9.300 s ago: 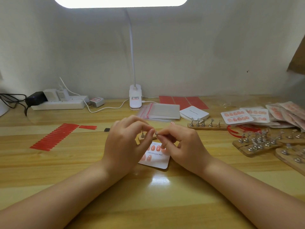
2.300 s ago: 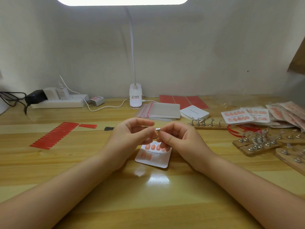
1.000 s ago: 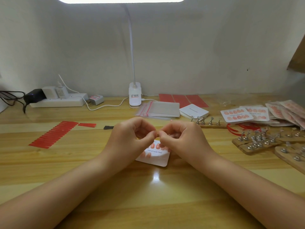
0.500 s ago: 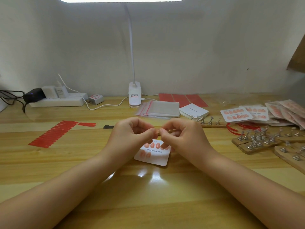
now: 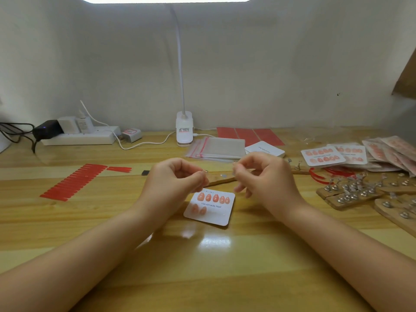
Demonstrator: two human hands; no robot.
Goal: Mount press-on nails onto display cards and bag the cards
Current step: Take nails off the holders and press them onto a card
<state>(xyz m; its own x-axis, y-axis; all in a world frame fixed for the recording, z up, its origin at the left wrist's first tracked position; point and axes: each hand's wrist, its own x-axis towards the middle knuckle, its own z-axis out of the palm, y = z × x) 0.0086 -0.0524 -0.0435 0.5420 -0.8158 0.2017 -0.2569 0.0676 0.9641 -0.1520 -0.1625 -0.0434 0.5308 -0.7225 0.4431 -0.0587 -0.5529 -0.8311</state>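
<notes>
A white display card (image 5: 212,212) printed "Handmade Nail" lies flat at the table's middle. It carries a full top row of orange press-on nails and two more at the lower left. My left hand (image 5: 174,180) hovers just above and left of it, thumb and forefinger pinched on a small metal nail holder (image 5: 205,170). My right hand (image 5: 266,176) is up and to the right, its fingertips pinched on a tiny pale piece, blurred, seemingly a press-on nail (image 5: 234,169). A wooden stand strip (image 5: 219,179) lies between my hands.
Clear zip bags (image 5: 217,147) and blank cards (image 5: 264,149) sit behind my hands, with red adhesive sheets (image 5: 247,134) and a lamp base (image 5: 184,129) further back. Red strips (image 5: 74,181) lie left. Filled cards (image 5: 322,156), bagged cards (image 5: 391,152) and wooden holder stands (image 5: 351,195) crowd the right.
My hands, fingertips together over the card before, have pulled apart: the left keeps the metal holder, the right has drawn away to the right. The card's nails are uncovered.
</notes>
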